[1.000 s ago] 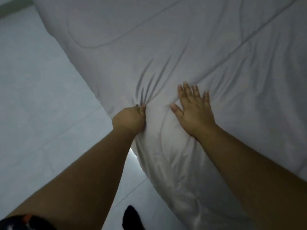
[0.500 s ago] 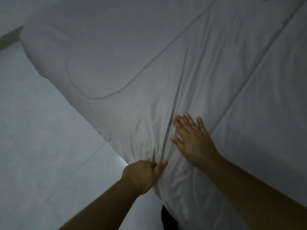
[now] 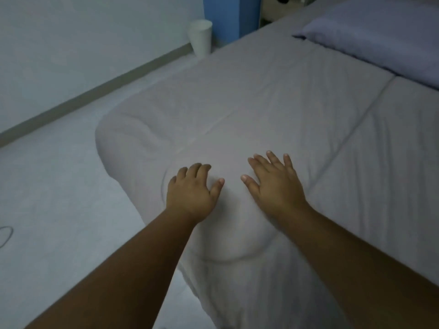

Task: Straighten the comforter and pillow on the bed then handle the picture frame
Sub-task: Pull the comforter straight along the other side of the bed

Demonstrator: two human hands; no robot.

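Both hands lie palm-down on the comforter near the corner of the bed.

The left hand (image 3: pixel 190 195) rests on the grey comforter (image 3: pixel 261 103) with its fingers spread and slightly bent and its thumb out to the side, gripping nothing. The right hand (image 3: pixel 273 186) lies just beside it, flat, with straight, splayed fingers, also holding nothing. The two hands are apart, thumbs pointing toward each other. The comforter covers the bed and drapes over its near edge and rounded left corner toward the floor (image 3: pixel 59 198); stitched seams run across it. The lilac pillow (image 3: pixel 380 36) lies at the far right end of the bed, well apart from the hands. A white cup (image 3: pixel 200 36) stands on the floor by the wall, next to a blue panel (image 3: pixel 228 17). A thin cable (image 3: pixel 6 236) loops at the left edge of the floor.
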